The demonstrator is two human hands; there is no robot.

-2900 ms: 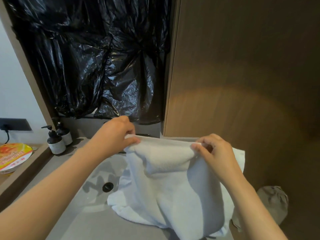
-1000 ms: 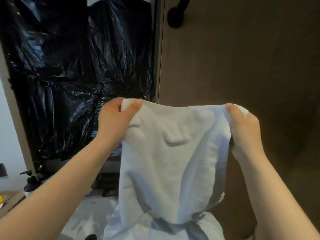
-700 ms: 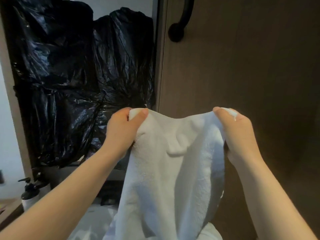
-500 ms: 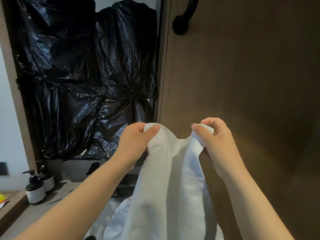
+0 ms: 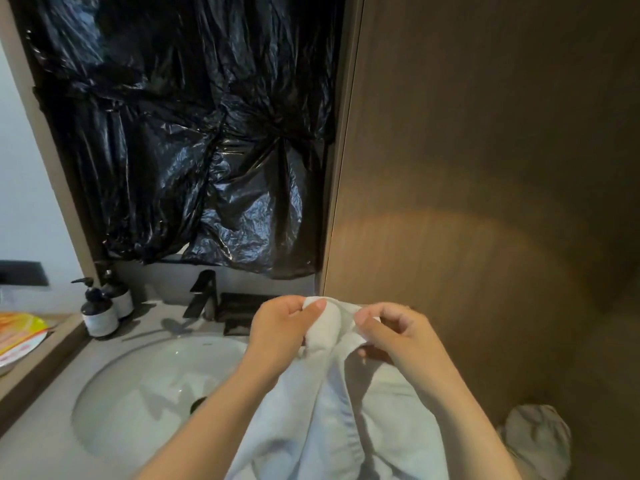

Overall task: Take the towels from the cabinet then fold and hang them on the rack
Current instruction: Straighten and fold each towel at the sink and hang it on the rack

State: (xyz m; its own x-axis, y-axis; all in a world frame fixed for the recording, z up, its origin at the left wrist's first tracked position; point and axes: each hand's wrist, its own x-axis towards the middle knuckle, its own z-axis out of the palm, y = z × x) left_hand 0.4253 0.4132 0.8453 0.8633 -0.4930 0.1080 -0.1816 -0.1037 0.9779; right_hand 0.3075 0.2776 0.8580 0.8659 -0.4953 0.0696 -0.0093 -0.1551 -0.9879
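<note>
A white towel [image 5: 332, 410] hangs doubled lengthwise from both my hands over the right side of the sink counter. My left hand [image 5: 280, 332] pinches one top corner between thumb and curled fingers. My right hand [image 5: 394, 336] pinches the other top corner, and the two corners nearly meet. The towel's lower part drops out of view at the bottom edge. No rack or cabinet interior is in view.
A round white sink [image 5: 149, 393] with a black faucet [image 5: 202, 294] lies below left. Two pump bottles [image 5: 98, 311] stand at the counter's back left. Black plastic sheeting [image 5: 187, 133] covers the wall ahead. A brown wooden panel [image 5: 485, 185] fills the right. A crumpled cloth [image 5: 535, 436] lies at lower right.
My hands have brought the towel's two top corners together and lowered it from chest height to just above the counter. The view has tilted down, showing the sink again.
</note>
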